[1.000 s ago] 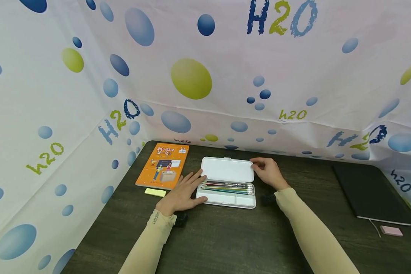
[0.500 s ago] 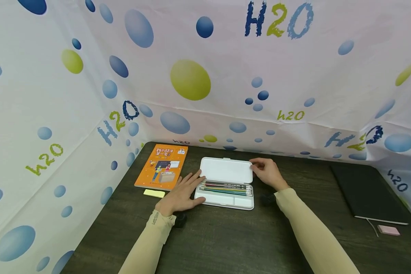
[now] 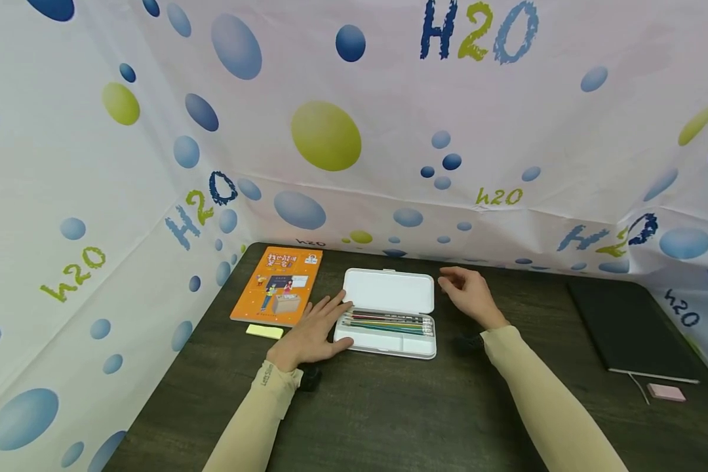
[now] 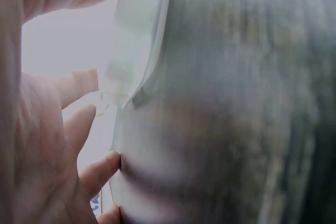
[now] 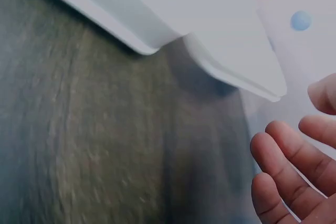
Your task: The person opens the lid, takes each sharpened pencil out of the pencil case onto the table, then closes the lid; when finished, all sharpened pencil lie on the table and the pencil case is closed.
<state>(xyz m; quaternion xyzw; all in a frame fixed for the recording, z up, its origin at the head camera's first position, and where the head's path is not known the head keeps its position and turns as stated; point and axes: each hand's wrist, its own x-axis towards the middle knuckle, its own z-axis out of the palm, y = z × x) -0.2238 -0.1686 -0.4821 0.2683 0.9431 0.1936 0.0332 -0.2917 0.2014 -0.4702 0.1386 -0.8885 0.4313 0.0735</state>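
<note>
A white pencil case (image 3: pixel 366 340) lies on the dark table with its lid (image 3: pixel 388 292) folded back toward the wall. Several pencils (image 3: pixel 389 322) lie side by side in its upper compartment. My left hand (image 3: pixel 308 335) rests at the case's left end, fingers spread and straight, thumb at the front left corner. In the left wrist view the fingers (image 4: pixel 100 174) reach along the case's edge. My right hand (image 3: pixel 471 296) is just right of the lid, apart from it. Its fingers (image 5: pixel 286 169) are loosely bent and hold nothing in the right wrist view.
An orange book (image 3: pixel 278 288) lies at the back left, with a yellow strip-shaped item (image 3: pixel 264 331) in front of it. Toward the right edge are a black notebook (image 3: pixel 631 328) with a ribbon and a pink eraser (image 3: pixel 667 392). A patterned sheet (image 3: pixel 389 210) hangs behind the table.
My right hand has let go of the lid's right edge and moved slightly right. The lid stays open, and my left hand has kept its place on the case.
</note>
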